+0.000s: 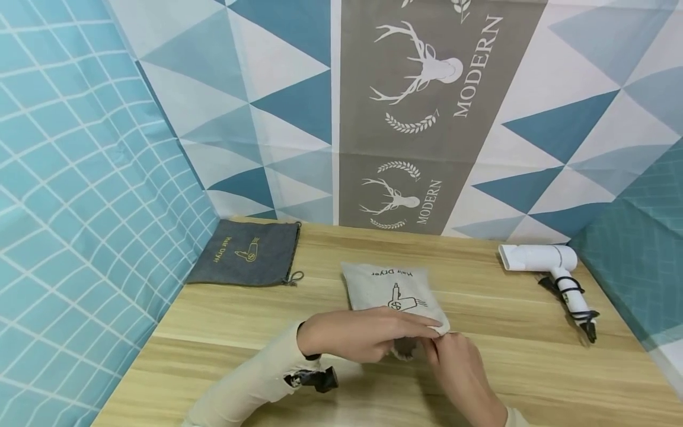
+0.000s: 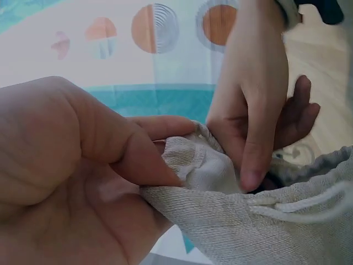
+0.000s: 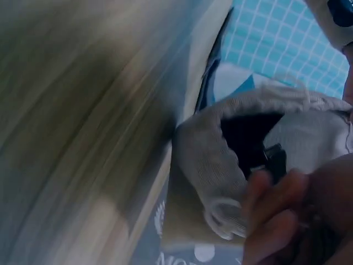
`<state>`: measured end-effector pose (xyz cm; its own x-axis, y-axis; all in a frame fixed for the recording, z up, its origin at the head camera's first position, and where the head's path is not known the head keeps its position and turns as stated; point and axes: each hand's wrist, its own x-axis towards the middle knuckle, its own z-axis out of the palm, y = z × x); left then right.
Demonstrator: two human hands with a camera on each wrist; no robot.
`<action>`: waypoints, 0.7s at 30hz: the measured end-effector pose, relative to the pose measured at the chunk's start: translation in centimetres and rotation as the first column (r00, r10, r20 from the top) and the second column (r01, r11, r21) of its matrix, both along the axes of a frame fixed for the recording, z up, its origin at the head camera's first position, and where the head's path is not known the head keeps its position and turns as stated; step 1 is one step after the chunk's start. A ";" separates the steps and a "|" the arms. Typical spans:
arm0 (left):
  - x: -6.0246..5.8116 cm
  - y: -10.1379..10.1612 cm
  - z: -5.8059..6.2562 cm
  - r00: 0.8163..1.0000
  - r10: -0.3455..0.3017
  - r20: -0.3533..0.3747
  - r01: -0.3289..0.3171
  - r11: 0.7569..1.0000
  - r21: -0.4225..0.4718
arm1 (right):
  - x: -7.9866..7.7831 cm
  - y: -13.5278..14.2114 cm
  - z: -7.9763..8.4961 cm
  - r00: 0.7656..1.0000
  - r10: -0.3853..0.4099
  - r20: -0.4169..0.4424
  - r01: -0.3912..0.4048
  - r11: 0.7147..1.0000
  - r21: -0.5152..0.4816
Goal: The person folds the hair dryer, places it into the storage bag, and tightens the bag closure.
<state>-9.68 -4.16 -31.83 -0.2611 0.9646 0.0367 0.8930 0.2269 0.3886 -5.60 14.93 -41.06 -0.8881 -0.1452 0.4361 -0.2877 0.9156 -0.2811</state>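
A cream cloth drawstring bag (image 1: 381, 287), printed "Hair Dryer", is held above the table. My left hand (image 1: 357, 333) pinches the rim of its mouth between thumb and fingers. At that same mouth is my right hand (image 1: 460, 363); in the left wrist view its thumb (image 2: 253, 168) dips into the opening while the other fingers are loosely bent. Inside the bag, the right wrist view shows a small black object (image 3: 274, 158), its kind unclear in the shadow. White drawstring loops (image 2: 300, 208) hang at the rim.
A white hair dryer (image 1: 539, 258) with its black cord wrapped at the handle lies at the right. Far left on the wooden table (image 1: 213, 356) is a flat dark grey drawstring bag (image 1: 242, 255). Patterned cloth walls (image 1: 288, 118) enclose the back and sides.
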 end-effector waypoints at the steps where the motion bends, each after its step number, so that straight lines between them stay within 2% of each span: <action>1: 0.0 0.1 -0.2 1.000 0.013 -0.016 -0.013 1.000 -0.010 | -0.1 0.2 -0.2 1.000 -0.009 0.016 0.009 0.999 0.034; 5: 0.0 0.4 -1.1 0.990 0.085 -0.110 -0.090 0.995 -0.043 | -0.1 0.6 -1.2 1.000 -0.010 0.010 0.009 0.992 0.128; 8: 0.1 0.5 -1.9 0.975 0.136 -0.177 -0.150 0.987 -0.066 | 0.0 0.9 -1.9 1.000 0.007 0.021 -0.010 0.990 0.144; 10: 0.4 0.3 -2.4 0.968 0.146 -0.203 -0.165 0.983 -0.081 | 0.2 1.3 -2.2 0.998 0.018 0.061 -0.026 0.991 0.132; 12: 0.7 0.0 -2.9 0.971 0.139 -0.196 -0.160 0.982 -0.096 | 0.5 1.7 -2.1 0.991 0.031 0.132 -0.046 0.993 0.108; 14: 1.1 -0.5 -3.4 0.978 0.136 -0.160 -0.151 0.985 -0.086 | 0.6 2.3 -1.9 0.977 0.048 0.209 -0.066 0.995 0.079; 17: 1.5 -1.3 -4.4 0.977 0.167 -0.131 -0.168 0.986 0.006 | 0.7 3.5 -1.4 0.944 0.100 0.313 -0.109 0.994 0.009; 19: 1.6 -2.1 -5.2 0.964 0.232 -0.133 -0.222 0.971 0.086 | 0.8 4.3 -1.2 0.920 0.148 0.363 -0.143 0.989 -0.040; 21: 1.6 -3.1 -6.1 0.936 0.309 -0.168 -0.286 0.947 0.146 | 0.8 4.8 -1.1 0.895 0.179 0.410 -0.159 0.984 -0.082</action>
